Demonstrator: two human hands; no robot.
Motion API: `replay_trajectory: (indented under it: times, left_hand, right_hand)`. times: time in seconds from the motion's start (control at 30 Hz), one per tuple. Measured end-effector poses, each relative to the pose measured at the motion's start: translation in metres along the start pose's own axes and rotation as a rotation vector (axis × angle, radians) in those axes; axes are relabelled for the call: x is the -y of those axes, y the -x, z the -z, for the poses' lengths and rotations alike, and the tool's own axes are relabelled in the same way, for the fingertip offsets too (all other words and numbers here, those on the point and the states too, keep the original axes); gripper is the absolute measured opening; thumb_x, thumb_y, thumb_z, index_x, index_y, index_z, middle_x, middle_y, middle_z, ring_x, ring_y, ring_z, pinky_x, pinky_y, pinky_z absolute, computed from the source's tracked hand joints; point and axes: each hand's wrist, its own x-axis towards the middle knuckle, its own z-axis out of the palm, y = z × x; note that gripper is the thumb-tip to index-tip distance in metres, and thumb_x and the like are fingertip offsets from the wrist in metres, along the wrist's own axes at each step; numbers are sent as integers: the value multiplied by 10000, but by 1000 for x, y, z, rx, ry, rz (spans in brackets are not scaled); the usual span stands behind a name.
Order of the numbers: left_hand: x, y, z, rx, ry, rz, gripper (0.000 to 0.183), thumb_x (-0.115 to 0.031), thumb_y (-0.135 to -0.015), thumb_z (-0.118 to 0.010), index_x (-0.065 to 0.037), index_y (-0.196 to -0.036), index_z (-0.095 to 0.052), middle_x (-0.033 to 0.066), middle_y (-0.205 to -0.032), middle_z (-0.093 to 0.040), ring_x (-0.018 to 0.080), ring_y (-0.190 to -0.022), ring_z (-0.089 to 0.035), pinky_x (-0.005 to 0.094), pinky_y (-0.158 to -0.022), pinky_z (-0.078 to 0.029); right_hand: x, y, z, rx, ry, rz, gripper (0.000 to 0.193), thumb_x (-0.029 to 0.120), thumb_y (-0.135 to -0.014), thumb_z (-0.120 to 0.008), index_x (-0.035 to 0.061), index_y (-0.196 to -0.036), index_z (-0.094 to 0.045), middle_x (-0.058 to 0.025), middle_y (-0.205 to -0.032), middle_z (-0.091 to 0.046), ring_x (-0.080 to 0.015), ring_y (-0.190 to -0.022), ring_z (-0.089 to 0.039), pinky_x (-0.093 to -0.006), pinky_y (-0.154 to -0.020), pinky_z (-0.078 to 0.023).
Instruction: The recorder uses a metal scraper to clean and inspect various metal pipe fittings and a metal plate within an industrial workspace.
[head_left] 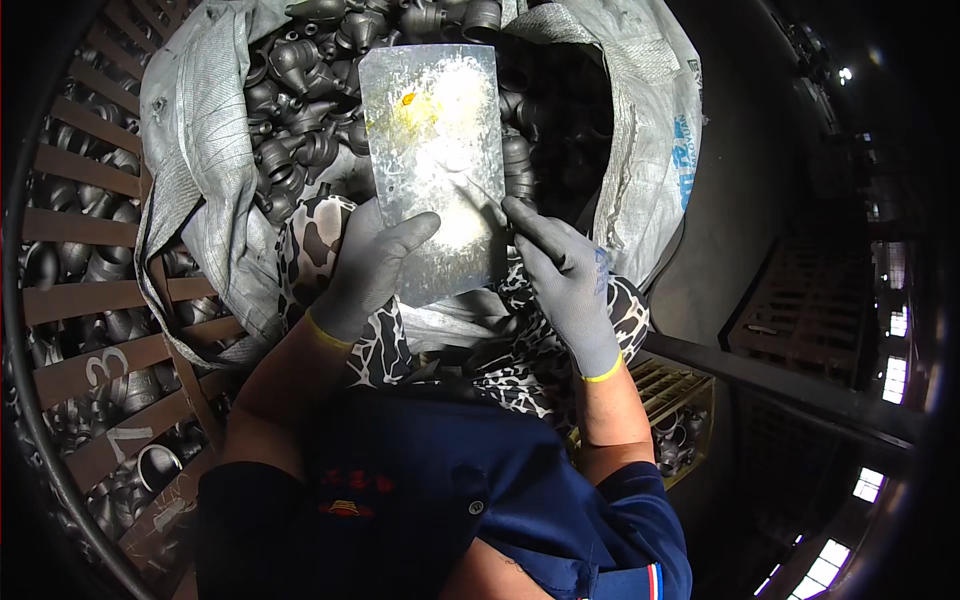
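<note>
A rectangular grey metal sheet (440, 150), scuffed and shining with glare, is tilted over the mouth of a large white woven sack. My left hand (370, 260), in a grey glove, is closed on its lower left edge with the thumb across the face. At the right edge, my gloved right hand (565, 270) has its darkened fingertips against the sheet. A thin dark line runs from those fingertips onto the face; I cannot tell whether it is a tool or a shadow. An orange-yellow stain marks the upper part.
Dark metal pipe fittings (300, 110) fill the woven sack (645, 130). Slatted brown metal crates (85, 225) on the left hold more fittings. To the right are a metal rail (790, 385) and a yellowish wire crate (690, 390) with fittings. My camouflage-clad legs (310, 240) flank the sack's near side.
</note>
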Motion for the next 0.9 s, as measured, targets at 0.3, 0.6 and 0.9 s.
replay_trajectory:
  times: [0.3, 0.6, 0.9]
  left_hand:
    - [6, 0, 0, -60, -146, -27, 322, -22, -887, -523, 60, -1197, -548, 100, -1087, -636, 146, -964, -618, 289, -858, -503]
    - [5, -1, 1, -45, -168, -17, 325, -28, -883, -525, 58, -1195, -549, 94, -1088, -636, 141, -963, -614, 289, -855, -497]
    - [6, -4, 7, 15, -120, -23, 343, -31, -891, -513, 58, -1222, -534, 115, -1123, -625, 166, -986, -612, 302, -886, -488]
  right_hand:
    - [-3, -4, -10, -16, 116, 39, 327, 5, -860, -596, 49, -1178, -656, -124, -979, -698, -179, -877, -676, -268, -787, -511]
    - [-3, -10, -7, 100, 161, -3, 378, 29, -842, -592, 108, -1209, -638, -173, -1015, -660, -314, -872, -658, -346, -742, -515]
    - [-8, -15, 15, 404, -651, -437, 343, 94, -940, -558, -29, -1260, -574, -67, -829, -664, -49, -604, -525, -167, -553, -413]
